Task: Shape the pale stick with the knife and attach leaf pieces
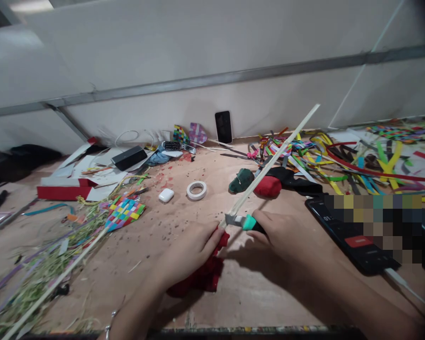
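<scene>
My left hand (pixel 194 245) is closed around the lower end of a long pale strip (pixel 274 158), with red cloth (pixel 207 276) bunched under the fingers. The strip slants up to the right, over the table. My right hand (pixel 276 231) grips a knife (pixel 248 223) with a green and black handle; its blade lies against the strip just above my left fingers. Beyond the strip sit a dark green bundle (pixel 241 181) and a red bundle (pixel 268 187).
A tape roll (pixel 188 191) and a white case (pixel 166 195) lie mid-table. Coloured strips (pixel 378 160) pile up at right, near a large phone (pixel 350 241). Another phone (pixel 223 127) leans on the wall. Shavings (pixel 53 269) and a woven piece (pixel 125 213) lie left.
</scene>
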### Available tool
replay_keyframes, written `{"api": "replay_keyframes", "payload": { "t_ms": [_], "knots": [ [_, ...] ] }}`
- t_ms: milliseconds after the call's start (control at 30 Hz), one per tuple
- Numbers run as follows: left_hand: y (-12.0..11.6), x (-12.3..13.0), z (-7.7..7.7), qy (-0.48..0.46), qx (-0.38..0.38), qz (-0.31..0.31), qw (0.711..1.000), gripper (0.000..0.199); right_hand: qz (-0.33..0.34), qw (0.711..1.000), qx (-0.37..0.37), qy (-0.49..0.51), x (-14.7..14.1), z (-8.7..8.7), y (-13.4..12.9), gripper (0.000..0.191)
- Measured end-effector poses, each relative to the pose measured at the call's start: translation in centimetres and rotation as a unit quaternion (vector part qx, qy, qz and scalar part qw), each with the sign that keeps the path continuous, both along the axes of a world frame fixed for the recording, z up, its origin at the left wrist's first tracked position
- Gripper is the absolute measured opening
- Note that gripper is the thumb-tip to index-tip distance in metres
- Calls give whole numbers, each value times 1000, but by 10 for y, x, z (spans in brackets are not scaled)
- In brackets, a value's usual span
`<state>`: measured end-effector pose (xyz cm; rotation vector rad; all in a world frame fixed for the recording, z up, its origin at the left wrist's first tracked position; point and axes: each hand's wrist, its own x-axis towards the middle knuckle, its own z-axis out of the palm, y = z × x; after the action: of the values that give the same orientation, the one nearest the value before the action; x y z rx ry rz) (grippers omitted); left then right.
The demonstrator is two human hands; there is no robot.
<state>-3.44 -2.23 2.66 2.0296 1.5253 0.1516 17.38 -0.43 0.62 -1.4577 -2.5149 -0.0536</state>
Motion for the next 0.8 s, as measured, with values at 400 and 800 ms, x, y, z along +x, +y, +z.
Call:
{"api": "replay_keyframes", "payload": {
  "t_ms": [400,800],
  "knots": [
    [1,3,-2,-16,5,11,1000,45,-10,998,-30,55,-6,-25,-1,37],
    [2,2,-1,-46,-2,24,999,43,-5,999,-32,14,-1,-3,-1,34]
  ]
}}
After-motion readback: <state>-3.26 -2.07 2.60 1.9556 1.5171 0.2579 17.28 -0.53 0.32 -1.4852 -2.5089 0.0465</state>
